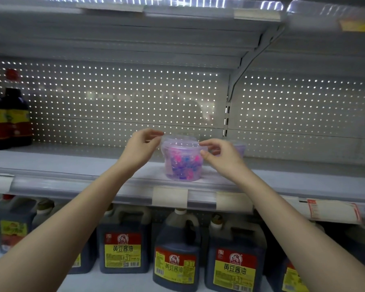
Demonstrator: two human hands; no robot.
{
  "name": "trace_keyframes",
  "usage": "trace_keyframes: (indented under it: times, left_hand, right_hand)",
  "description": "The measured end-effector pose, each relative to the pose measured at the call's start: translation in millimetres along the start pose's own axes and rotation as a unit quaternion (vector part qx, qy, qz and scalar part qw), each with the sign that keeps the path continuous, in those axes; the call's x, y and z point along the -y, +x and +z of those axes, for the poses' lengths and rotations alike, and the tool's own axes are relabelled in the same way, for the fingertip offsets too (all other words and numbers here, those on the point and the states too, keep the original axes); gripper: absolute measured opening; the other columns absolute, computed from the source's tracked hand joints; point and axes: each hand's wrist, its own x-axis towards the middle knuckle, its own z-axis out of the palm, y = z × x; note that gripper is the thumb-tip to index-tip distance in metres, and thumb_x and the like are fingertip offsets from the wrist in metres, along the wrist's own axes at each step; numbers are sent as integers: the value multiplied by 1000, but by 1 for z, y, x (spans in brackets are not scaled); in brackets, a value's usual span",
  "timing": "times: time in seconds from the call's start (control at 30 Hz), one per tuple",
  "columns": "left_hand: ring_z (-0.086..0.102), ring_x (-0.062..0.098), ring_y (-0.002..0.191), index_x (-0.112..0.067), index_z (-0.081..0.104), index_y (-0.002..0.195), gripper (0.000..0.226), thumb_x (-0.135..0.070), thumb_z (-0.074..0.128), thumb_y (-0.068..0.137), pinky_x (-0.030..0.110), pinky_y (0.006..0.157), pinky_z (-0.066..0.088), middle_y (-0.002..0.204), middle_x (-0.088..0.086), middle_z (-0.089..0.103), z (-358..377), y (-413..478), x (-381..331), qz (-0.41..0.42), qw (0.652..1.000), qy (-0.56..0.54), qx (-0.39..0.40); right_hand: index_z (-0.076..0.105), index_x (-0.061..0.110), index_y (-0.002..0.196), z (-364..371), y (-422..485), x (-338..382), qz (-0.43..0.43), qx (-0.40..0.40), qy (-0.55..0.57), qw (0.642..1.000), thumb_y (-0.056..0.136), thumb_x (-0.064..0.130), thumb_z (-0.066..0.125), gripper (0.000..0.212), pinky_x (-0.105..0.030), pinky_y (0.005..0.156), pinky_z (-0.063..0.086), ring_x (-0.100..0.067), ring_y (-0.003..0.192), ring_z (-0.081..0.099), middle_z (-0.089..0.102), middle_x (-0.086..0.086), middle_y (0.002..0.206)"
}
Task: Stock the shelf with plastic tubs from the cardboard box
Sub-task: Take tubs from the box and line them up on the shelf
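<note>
Setting a plastic tub near the front edge of the shelf seems the step in hand. The left hand and right hand pinch its lid rim from either side. Next, both should let go and fetch another from the cardboard box, which is out of view.

Second tub mostly hidden behind right hand; left bottles cropped.
</note>
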Motion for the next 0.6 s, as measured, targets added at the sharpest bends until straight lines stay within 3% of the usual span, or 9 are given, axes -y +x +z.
trace_keyframes:
  times: [0.07,0.13,0.27,0.37,0.47,0.53,0.6]
  left_hand:
    - [54,12,104,-15,58,126,31,-15,45,98,23,80,39,117,1,59,4,3,1,-21,998,13,64]
    - [56,12,101,-15,58,126,31,-19,47,98,23,76,42,116,2,61,7,2,0,-19,996,20,82]
    - [65,8,89,-21,66,109,21,-24,64,89,21,70,47,96,-1,70,4,-6,2,13,999,3,35]
    - [67,11,84,-25,70,98,14,-20,69,85,25,74,51,87,0,72,0,-11,6,27,1000,-3,-6]
    - [66,12,71,-28,71,88,15,-16,75,80,25,70,51,75,3,71,-5,-13,6,40,998,-23,-41]
    - [66,14,74,-27,70,88,17,-14,77,77,27,74,53,78,5,71,-8,-12,4,48,998,-28,-40]
    - [66,14,88,-29,68,92,22,-16,78,76,30,82,54,93,-1,71,-10,-7,4,42,998,-31,-24]
  right_hand:
    - [62,25,115,0,-2,6,5,4,1,1000,86,41,63,33,-29,85,46,-13,98,56,59,4,107]
    - [60,22,118,1,-5,11,10,-4,-6,1000,80,50,67,48,-31,87,46,-11,98,54,56,8,105]
    - [57,19,122,-4,-9,7,14,-6,1,1000,76,51,70,58,-27,90,42,-10,106,50,54,9,112]
    - [52,20,130,-8,-8,1,0,55,28,998,75,55,67,67,-24,93,38,-9,113,48,52,10,123]
    - [44,22,135,-7,-6,2,-2,112,33,993,66,64,61,83,-20,88,36,-7,109,45,47,14,120]
    - [43,23,135,-4,-1,2,5,133,56,990,64,63,61,84,-21,88,36,-8,113,44,46,12,124]
    - [39,23,136,-4,4,1,20,161,87,983,65,60,63,84,-26,98,34,-8,120,39,43,7,136]
